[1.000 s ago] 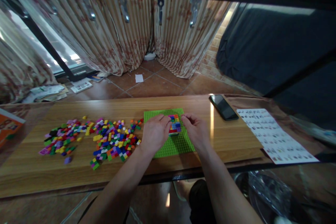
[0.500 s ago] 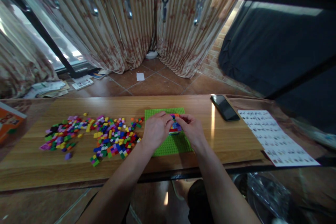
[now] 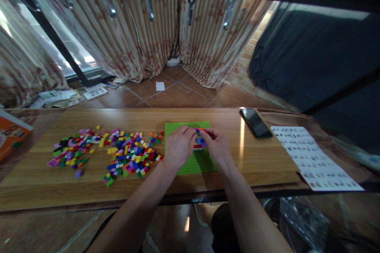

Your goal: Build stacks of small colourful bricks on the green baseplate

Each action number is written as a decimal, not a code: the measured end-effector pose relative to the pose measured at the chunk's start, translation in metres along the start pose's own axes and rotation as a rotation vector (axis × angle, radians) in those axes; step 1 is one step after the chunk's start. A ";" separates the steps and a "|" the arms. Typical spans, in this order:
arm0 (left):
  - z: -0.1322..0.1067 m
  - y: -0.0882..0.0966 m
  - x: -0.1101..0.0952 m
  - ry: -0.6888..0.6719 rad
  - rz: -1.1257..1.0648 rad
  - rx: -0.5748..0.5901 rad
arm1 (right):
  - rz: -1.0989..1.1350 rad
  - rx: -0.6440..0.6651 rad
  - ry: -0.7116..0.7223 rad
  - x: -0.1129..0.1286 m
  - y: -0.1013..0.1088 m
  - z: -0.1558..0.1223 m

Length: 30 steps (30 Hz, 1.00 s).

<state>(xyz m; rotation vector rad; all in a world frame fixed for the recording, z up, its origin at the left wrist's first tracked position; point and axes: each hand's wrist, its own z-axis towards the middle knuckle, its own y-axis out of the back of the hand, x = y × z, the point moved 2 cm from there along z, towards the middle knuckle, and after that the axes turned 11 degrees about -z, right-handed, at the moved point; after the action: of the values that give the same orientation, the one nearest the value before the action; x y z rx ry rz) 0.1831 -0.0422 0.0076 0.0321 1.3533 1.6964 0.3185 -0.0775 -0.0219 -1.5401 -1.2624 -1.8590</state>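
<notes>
A small multicoloured block of toy bricks stands on the green baseplate, with blue, red, orange and purple parts showing. My left hand is closed at the block's left side, fingertips pressed to its upper edge. On the other side my right hand pinches at the top right of the block, thumb and fingers close together. Both hands hide part of the bricks, and any single small brick between the fingers is too small to tell.
Loose bricks lie scattered over the left of the wooden table. A black phone rests to the right, beside a printed sheet. An orange box sits at the far left. Below the table's right front is a plastic bag.
The whole view has shifted slightly. Both hands stay at the brick block with almost the same grip; more of the block's blue and purple face shows between them.
</notes>
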 end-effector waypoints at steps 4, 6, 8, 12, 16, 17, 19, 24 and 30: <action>0.000 0.000 0.000 0.000 -0.040 -0.040 | 0.070 0.014 -0.024 0.000 -0.001 0.000; 0.000 0.000 0.000 -0.006 -0.047 -0.043 | 0.076 0.015 -0.021 0.000 -0.001 0.000; 0.000 0.000 -0.001 -0.006 -0.049 -0.046 | 0.071 0.015 -0.018 0.000 -0.001 0.000; 0.000 -0.001 -0.001 0.002 -0.046 -0.061 | 0.057 0.007 -0.022 0.000 -0.002 0.001; -0.001 -0.003 -0.001 0.022 -0.063 -0.070 | 0.006 -0.018 -0.014 0.001 -0.003 0.002; -0.001 -0.003 -0.001 0.027 -0.077 -0.076 | -0.011 -0.026 -0.006 0.001 -0.003 0.002; -0.002 -0.002 0.000 0.043 -0.131 -0.090 | -0.042 -0.038 0.008 0.002 -0.003 0.002; -0.001 0.002 0.004 0.106 -0.348 -0.140 | -0.113 -0.056 0.028 0.002 -0.003 0.003; 0.000 0.006 0.010 0.185 -0.420 -0.180 | -0.169 -0.076 0.027 0.003 -0.004 0.005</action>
<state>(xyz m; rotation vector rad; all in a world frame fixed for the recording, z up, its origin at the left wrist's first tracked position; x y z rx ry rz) 0.1737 -0.0350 0.0078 -0.4900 1.2287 1.4784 0.3174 -0.0702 -0.0211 -1.4809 -1.3609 -2.0476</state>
